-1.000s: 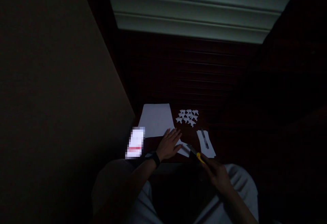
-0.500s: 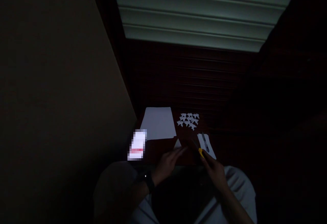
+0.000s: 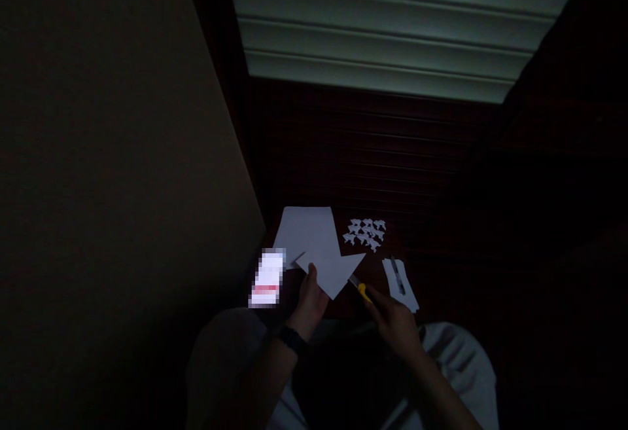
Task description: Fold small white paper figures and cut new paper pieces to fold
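Note:
My left hand [image 3: 312, 299] grips a white triangular piece of paper [image 3: 333, 276], its thumb over the left part. The paper is tilted, with a corner pointing down toward me. In my right hand [image 3: 395, 322] is a yellow utility knife [image 3: 362, 289], its blade pointing up and left, close to the paper's right edge. Whether the blade touches the paper I cannot tell in the dim light. Behind the held piece lies a larger stack of white paper [image 3: 309, 230], partly covered by it.
Several small white paper cutouts [image 3: 366, 232] lie at the table's back right. A pen [image 3: 398, 278] rests on narrow white paper [image 3: 410, 299] at the right. A blurred bright phone-like screen [image 3: 267, 278] is at the left. A wall [image 3: 147, 155] rises on the left; shutters [image 3: 383, 31] stand behind.
My left hand has taken hold of the triangular paper and lifted it off the table. My right hand has brought the knife left, closer to the paper.

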A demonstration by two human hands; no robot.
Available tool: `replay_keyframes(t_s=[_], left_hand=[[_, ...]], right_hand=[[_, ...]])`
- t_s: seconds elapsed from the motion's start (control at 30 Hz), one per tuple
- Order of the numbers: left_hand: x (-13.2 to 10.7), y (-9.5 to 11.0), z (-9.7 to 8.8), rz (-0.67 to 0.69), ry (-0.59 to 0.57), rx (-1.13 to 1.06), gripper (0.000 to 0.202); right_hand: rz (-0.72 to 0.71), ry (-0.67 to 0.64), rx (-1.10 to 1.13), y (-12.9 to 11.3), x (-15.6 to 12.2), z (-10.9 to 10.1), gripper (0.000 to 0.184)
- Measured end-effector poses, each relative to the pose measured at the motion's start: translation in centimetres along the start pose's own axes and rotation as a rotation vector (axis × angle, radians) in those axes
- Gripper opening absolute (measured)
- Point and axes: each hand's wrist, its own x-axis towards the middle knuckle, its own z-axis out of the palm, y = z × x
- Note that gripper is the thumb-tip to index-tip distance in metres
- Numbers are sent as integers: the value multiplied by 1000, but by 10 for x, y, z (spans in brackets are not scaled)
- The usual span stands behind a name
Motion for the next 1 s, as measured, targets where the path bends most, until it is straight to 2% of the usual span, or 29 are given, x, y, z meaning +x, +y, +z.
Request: replay_keyframes(t_s=[0.3,0.5,0.8,0.9,1.0], left_hand=[[1,-8,16,142,66,16,39],[1,-17,25,103,142,-1,36],[-5,-20,40,92,156,69,45],[-10,-23,36,53,108,98,40],[-26,-29,13,-5,69,145,29]], right_hand=[[-50,-77,-81,-17,-4,8,39],[-61,-88,-77,-25,-4,10,39],[-73,-114,-58,-25,-2,7,39],[-66,-106,-37,-16,2,6,38],[-66,-88,-24,-4,6,4,38]])
